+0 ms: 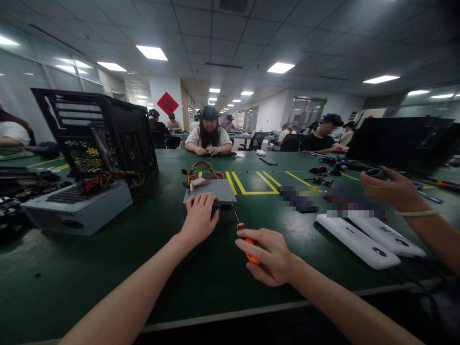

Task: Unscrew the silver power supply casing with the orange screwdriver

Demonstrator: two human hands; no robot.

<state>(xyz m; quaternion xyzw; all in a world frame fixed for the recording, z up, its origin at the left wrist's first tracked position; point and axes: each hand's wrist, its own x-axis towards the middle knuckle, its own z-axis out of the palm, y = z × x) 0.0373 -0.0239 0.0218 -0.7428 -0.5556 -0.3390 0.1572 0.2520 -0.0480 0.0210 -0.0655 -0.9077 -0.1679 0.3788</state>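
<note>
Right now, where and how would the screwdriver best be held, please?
Probably by the thick orange handle, from the right, as the right hand does: it sits clear of the grey power supply, at which the thin shaft points.

The power supply (223, 191) looks matt metal, the screwdriver handle (253, 259) smooth plastic.

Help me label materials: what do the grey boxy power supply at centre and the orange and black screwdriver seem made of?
Grey boxy power supply: probably sheet metal, dull finish, given flat panels and crisp edges.
Orange and black screwdriver: handle likely plastic or rubber, from its bright solid colour, exact type unclear; shaft apparently metal, thin, straight and pale.
</note>
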